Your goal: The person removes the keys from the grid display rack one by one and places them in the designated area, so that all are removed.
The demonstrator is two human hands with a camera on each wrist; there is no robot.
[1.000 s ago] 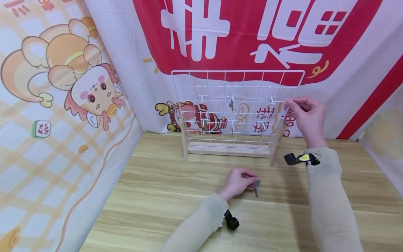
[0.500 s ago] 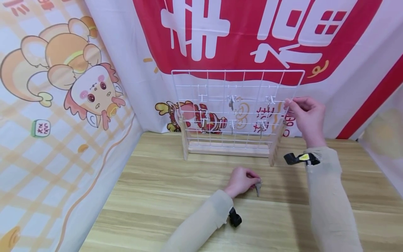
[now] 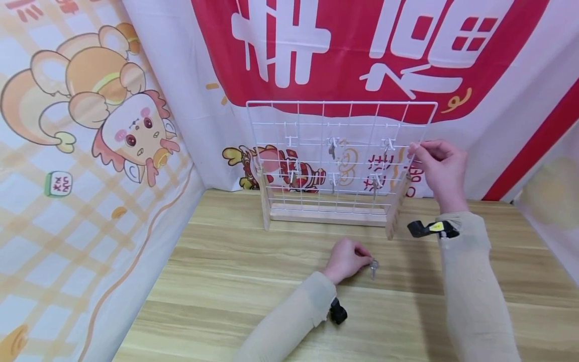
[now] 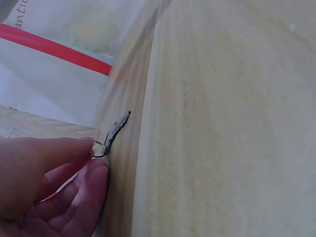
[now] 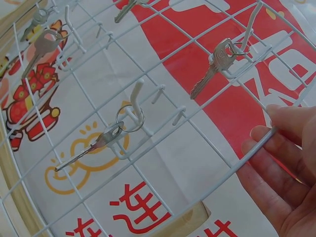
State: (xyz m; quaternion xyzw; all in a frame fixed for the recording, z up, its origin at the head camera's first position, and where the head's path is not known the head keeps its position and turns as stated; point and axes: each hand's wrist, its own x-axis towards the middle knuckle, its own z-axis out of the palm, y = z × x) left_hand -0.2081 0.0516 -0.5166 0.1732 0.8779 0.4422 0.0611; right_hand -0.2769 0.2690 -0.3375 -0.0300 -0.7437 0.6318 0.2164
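Note:
My left hand (image 3: 346,261), low over the table in front of the rack, pinches a small metal ring between thumb and fingers. From that ring hangs a silver key (image 3: 373,271). Up close in the left wrist view, the key (image 4: 116,131) points away from the fingertips. With thumb and fingers, my right hand (image 3: 441,168) holds the right edge of a white wire grid rack (image 3: 323,162). Silver keys on rings hang from the grid's hooks, such as one key (image 5: 217,64) near the right hand and another key (image 5: 98,143) lower down. The upper left hook (image 3: 291,141) bears no key in the head view.
Wooden feet (image 3: 266,206) and a wooden bar (image 3: 330,216) support the rack on the wood-grain table (image 3: 217,301). A red and white printed cloth (image 3: 362,75) hangs right behind it. Another patterned cloth (image 3: 90,211) lines the left side.
My left hand has shifted slightly right and up with the key, which has turned and swung on its ring. My right hand stays at the rack's edge.

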